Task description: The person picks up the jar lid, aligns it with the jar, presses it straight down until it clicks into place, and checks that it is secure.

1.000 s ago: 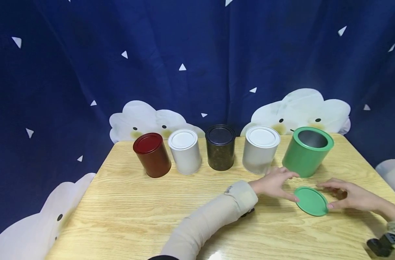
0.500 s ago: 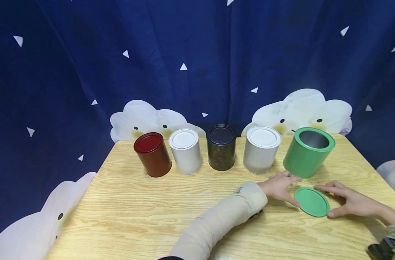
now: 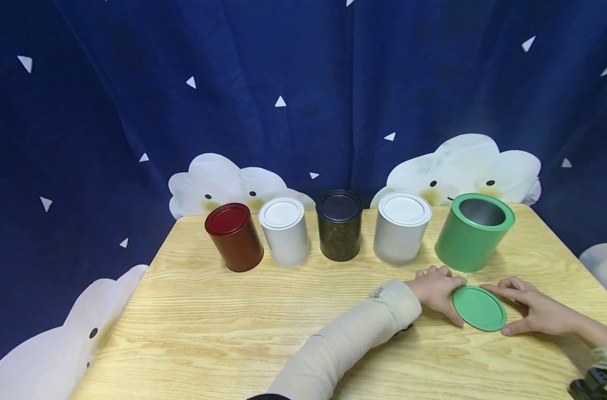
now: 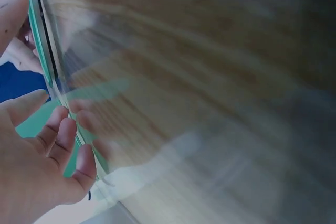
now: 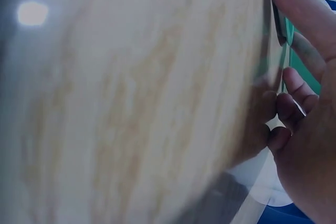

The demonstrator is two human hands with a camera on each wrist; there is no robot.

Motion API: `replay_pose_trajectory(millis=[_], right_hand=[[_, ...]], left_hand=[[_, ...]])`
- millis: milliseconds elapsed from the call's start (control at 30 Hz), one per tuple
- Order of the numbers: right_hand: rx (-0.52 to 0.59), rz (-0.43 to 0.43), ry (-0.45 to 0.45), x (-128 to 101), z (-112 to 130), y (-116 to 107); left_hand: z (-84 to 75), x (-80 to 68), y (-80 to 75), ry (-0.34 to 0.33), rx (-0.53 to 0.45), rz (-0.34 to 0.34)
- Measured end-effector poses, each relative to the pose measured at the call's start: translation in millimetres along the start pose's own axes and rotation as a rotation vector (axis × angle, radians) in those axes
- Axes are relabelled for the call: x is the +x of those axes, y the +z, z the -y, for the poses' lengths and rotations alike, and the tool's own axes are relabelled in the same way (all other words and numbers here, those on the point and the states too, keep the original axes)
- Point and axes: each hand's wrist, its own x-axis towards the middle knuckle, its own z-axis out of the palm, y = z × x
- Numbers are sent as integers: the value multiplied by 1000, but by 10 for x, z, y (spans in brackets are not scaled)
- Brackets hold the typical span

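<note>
Since a moment ago my left hand (image 3: 437, 289) has drawn in against the green lid (image 3: 479, 308), its fingers now curled along the lid's left edge, and my right hand (image 3: 530, 311) has closed in on the lid's right side. The lid lies flat on the bench (image 3: 233, 328) between my two hands, just in front of the open green tin (image 3: 474, 231). My left grip is bent round the rim with the thumb at the near edge; my right grip pinches the other rim between thumb below and fingers above. The wrist views are blurred, showing only wood grain, fingertips and a strip of green. Behind stand four closed tins in a row: a red tin (image 3: 234, 236), a white tin (image 3: 284, 231), a black tin (image 3: 339, 225) and a silver tin (image 3: 401, 228). A dark blue curtain (image 3: 283, 66) with white triangles and cloud faces hangs behind the light wooden bench. I can read no writing anywhere.
</note>
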Motion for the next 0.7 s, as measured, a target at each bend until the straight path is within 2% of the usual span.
replay_pose_trajectory(millis=[167, 433, 700], right_hand=[[-21, -6, 1, 10, -2, 2], [-32, -30, -27, 22, -14, 22], [-25, -38, -11, 2, -36, 42]], left_hand=[[-57, -16, -12, -34, 81, 31], [-95, -36, 3, -67, 143, -22], [-137, -11, 29, -84, 223, -19]])
